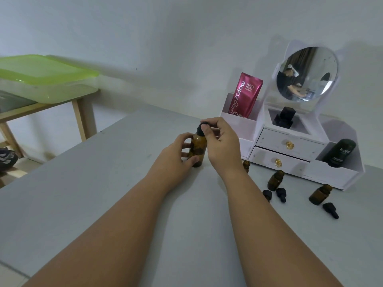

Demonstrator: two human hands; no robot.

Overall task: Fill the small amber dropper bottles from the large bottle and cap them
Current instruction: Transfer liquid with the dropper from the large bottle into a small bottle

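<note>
The large amber bottle (198, 148) stands upright on the grey table (103, 193). My left hand (176, 156) holds its body. My right hand (221, 146) pinches its black cap (200, 129) from above. To the right stand three small amber dropper bottles without caps: one (246, 165) partly hidden behind my right wrist, one (275, 180) in the middle, one (320, 194) farther right. Three black dropper caps lie on the table beside them, two close together (267, 194) (281, 194) and one (331, 210) at the right.
A white vanity organiser (290, 150) with a round mirror (306, 73), two drawers, a pink tube (245, 95) and a dark bottle (339, 152) stands at the back right. A green-lidded box (45, 79) sits on a wooden side table at the left.
</note>
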